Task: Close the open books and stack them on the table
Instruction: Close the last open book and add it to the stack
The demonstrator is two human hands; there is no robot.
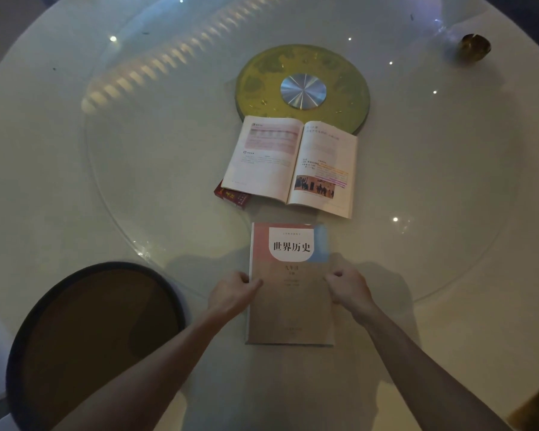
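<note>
A closed history textbook (290, 300) with a pink and tan cover lies flat near the table's front edge. My left hand (232, 292) grips its left edge and my right hand (347, 286) grips its right edge, thumbs on the cover. Beyond it an open book (293, 164) lies face up, pages spread. A small closed red book (232, 195) pokes out from under the open book's lower left corner.
The round white table (137, 197) carries a glass turntable with a yellow-green hub (302, 88) behind the open book. A round brown stool (97, 337) stands at the lower left. A small brass object (475, 46) sits at the far right.
</note>
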